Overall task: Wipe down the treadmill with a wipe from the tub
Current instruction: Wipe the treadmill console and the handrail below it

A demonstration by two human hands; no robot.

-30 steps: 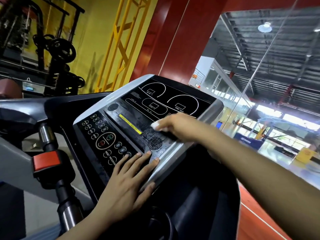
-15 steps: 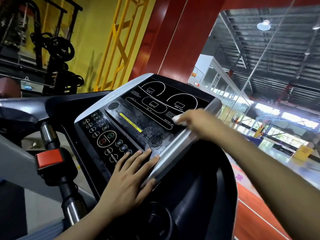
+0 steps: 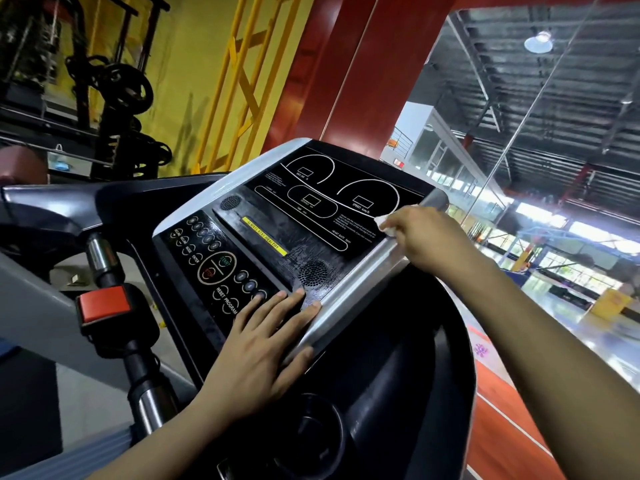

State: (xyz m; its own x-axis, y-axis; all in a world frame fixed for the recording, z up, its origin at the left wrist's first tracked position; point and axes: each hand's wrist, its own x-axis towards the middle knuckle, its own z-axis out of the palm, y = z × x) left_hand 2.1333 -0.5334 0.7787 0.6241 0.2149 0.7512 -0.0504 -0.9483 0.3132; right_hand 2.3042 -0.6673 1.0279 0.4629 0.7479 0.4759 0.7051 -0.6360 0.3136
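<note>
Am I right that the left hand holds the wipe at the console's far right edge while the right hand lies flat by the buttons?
Not quite: the hands are swapped. In the head view the right hand holds the wipe at the far right edge of the console, while the left hand lies flat by the buttons.

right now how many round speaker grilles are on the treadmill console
2: one speaker grille at the console's upper left, the other speaker grille lower right, just above the left hand's fingertips. None seems hidden.

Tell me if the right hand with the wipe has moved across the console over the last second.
Yes. The right hand with the wipe has slid from near the lower speaker grille up toward the console's far right corner.
</note>
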